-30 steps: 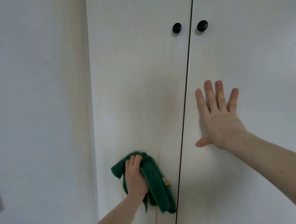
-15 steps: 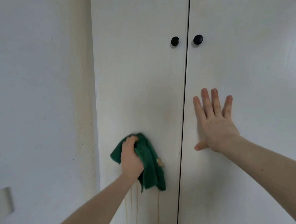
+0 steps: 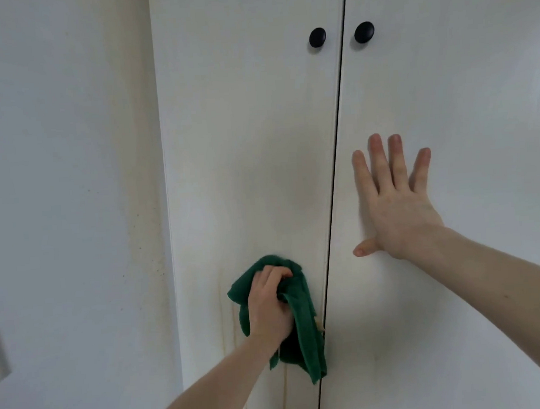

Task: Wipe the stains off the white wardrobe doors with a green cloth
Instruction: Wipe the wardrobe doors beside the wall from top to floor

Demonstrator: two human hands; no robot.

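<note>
White wardrobe doors (image 3: 252,142) fill the frame, two black knobs (image 3: 317,37) at upper centre. Low on the left door, the left hand (image 3: 270,308) curls its grip around a bunched green cloth (image 3: 304,325) over yellowish drip stains (image 3: 234,320). Right hand (image 3: 395,206) lies flat, fingers spread, on the right door.

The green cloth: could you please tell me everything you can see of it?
The green cloth is dark green and looks like soft, napped fabric. It is bunched up, with loose folds hanging below the left hand, whose fingers curl round it and hold it against the left wardrobe door. It sits low on that door, beside the gap between the doors, over yellowish drip streaks.
</note>
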